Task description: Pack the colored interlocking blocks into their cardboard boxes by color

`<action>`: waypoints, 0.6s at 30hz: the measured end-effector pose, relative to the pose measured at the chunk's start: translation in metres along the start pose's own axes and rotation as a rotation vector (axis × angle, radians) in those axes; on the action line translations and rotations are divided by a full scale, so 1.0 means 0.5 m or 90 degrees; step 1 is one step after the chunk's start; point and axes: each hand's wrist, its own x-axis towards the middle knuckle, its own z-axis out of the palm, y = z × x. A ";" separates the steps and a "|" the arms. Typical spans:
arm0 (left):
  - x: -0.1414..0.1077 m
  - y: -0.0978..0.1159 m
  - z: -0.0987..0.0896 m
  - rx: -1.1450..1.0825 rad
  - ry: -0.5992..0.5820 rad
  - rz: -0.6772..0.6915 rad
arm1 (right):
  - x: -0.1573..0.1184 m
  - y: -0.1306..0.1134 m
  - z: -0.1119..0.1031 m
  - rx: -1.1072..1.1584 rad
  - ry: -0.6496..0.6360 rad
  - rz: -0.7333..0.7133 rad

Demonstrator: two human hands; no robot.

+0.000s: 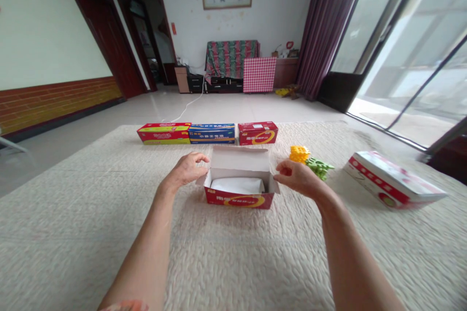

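Note:
A red cardboard box (239,200) with a yellow swirl stands in front of me, its lid raised at the back and its side flaps folded outward. Inside lies a white wrapped item (237,185); I cannot make out its kind. My left hand (188,170) is at the box's left flap, thumb and forefinger apart with a gap between them. On the opposite side, my right hand (297,178) has curled fingers at the edge of the right flap, seemingly gripping it.
Behind the box stand a red-and-yellow carton (164,134), a blue carton (212,134) and another red carton (257,133). To the right are yellow (299,154) and green (319,168) plastic pieces and a white-and-red box (396,180). A quilted cover (233,262) lies underneath.

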 end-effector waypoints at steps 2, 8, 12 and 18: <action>0.000 0.014 -0.004 0.059 0.041 0.040 | -0.002 -0.010 0.003 0.031 -0.021 -0.002; 0.000 0.078 0.017 0.035 0.088 0.234 | -0.010 -0.044 0.001 0.032 -0.026 0.002; 0.003 0.086 0.046 0.063 0.022 0.266 | -0.007 -0.049 0.007 0.013 -0.012 -0.025; 0.002 0.054 0.045 0.091 -0.086 0.213 | -0.004 -0.059 0.021 0.006 0.014 -0.026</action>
